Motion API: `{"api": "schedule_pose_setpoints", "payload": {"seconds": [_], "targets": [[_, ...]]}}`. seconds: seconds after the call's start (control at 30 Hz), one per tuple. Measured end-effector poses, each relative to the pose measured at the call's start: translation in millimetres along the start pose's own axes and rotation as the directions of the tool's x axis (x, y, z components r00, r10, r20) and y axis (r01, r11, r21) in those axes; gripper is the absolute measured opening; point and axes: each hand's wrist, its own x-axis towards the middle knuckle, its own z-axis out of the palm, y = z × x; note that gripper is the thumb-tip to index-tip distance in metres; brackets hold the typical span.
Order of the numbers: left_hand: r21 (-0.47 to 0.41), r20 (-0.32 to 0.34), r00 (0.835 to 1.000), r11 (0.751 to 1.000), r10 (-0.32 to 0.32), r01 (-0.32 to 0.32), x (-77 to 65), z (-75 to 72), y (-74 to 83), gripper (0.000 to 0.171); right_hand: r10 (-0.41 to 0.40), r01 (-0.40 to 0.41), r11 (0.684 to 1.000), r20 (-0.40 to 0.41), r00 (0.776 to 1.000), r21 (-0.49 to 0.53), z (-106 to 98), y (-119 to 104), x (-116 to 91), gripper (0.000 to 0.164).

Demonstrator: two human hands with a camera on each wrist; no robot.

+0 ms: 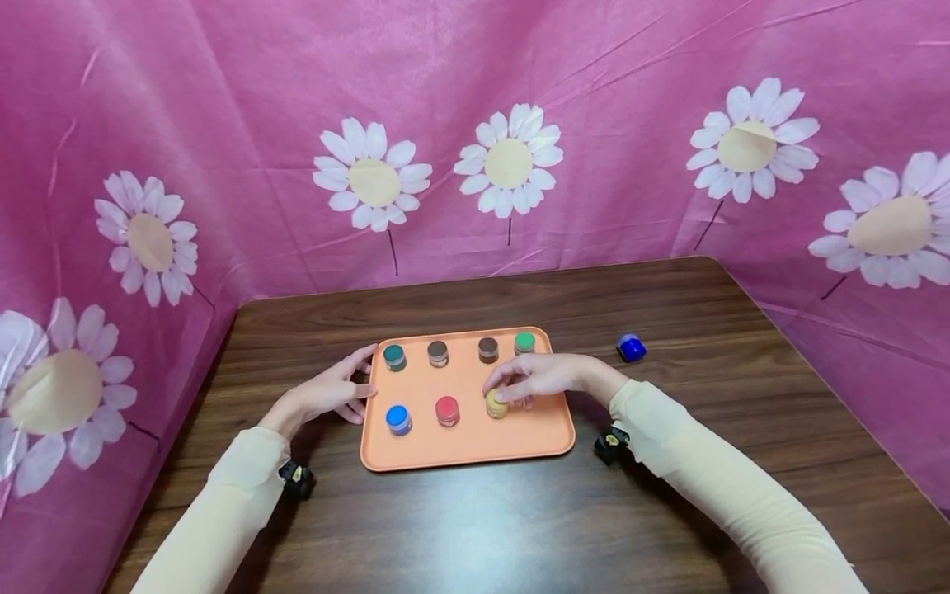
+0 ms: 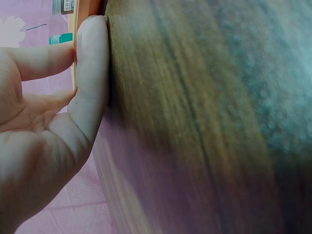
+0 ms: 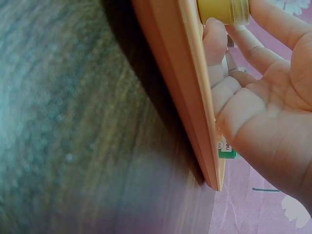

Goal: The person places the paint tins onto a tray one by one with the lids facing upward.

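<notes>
My right hand (image 1: 536, 378) pinches a small yellow paint jar (image 1: 496, 404) by its upper part, over the right half of the orange tray (image 1: 460, 452). In the right wrist view the same yellow jar (image 3: 217, 10) is between thumb and fingers, close to the tray's surface. My left hand (image 1: 334, 389) touches the tray's left edge, its thumb and fingers against the rim. Left of the yellow jar stand a red jar (image 1: 448, 411) and a blue jar (image 1: 398, 420). Along the far side are a dark green jar (image 1: 394, 357), two brownish jars (image 1: 438, 354) and a green jar (image 1: 524, 342).
A dark blue jar (image 1: 632, 348) lies on its side on the wooden table (image 1: 460, 528), right of the tray. A pink cloth (image 1: 267, 198) with white daisies hangs behind the table and at both sides. Each wrist wears a small black camera (image 1: 297, 478).
</notes>
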Motion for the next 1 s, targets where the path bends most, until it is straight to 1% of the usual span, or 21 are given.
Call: {"api": "schedule_pose_setpoints", "payload": {"seconds": [0.17, 0.3, 0.43, 0.57, 0.63, 0.7, 0.8, 0.9, 0.93, 1.0], "targets": [[0.001, -0.001, 1.0, 1.0, 0.001, -0.001, -1.6, -0.1, 0.1, 0.082, 0.009, -0.009, 0.999, -0.002, 1.0, 0.034, -1.4, -1.5, -1.1, 0.034], [0.003, -0.002, 1.0, 1.0, -0.001, 0.001, -4.4, 1.5, -3.0, 0.082, 0.016, -0.015, 0.999, -0.031, 0.999, 0.042, -8.1, -4.3, -11.7, 0.04], [0.004, 0.004, 1.0, 1.0, 0.009, -0.009, -1.9, 4.1, -4.3, 0.082, 0.005, -0.003, 1.0, -0.123, 0.992, 0.018, -22.9, -5.6, -38.0, 0.046], [-0.001, 0.013, 1.0, 1.0, 0.005, -0.005, 3.0, 5.9, -3.3, 0.082, 0.014, -0.011, 1.0, -0.224, 0.975, 0.013, -40.2, -2.4, -71.5, 0.048], [-0.002, 0.016, 1.0, 1.0, 0.003, -0.003, 4.4, 6.2, -2.6, 0.082, 0.029, -0.026, 1.0, -0.288, 0.957, 0.015, -48.9, 0.3, -89.0, 0.048], [-0.002, 0.016, 1.0, 1.0, 0.003, -0.003, 5.1, 5.7, -2.1, 0.083, 0.04, -0.035, 0.999, -0.363, 0.931, 0.021, -58.0, 5.2, -105.3, 0.046], [0.001, 0.011, 1.0, 1.0, 0.006, -0.006, 5.3, 4.4, -1.2, 0.083, 0.05, -0.052, 0.999, -0.474, 0.879, 0.011, -70.3, 14.9, -128.1, 0.044], [0.005, 0.002, 1.0, 1.0, 0.004, -0.004, 4.4, 3.0, -0.7, 0.082, 0.046, -0.067, 0.998, -0.557, 0.829, -0.016, -78.4, 28.2, -144.5, 0.045], [0.005, -0.002, 1.0, 1.0, 0.001, -0.001, 3.8, 2.9, -0.7, 0.082, 0.047, -0.072, 0.997, -0.573, 0.818, -0.022, -79.8, 33.5, -148.5, 0.047], [0.007, -0.004, 1.0, 1.0, 0.002, -0.002, 3.0, 3.3, -1.4, 0.082, 0.054, -0.076, 0.997, -0.589, 0.807, -0.012, -80.4, 45.7, -155.0, 0.051]]}}
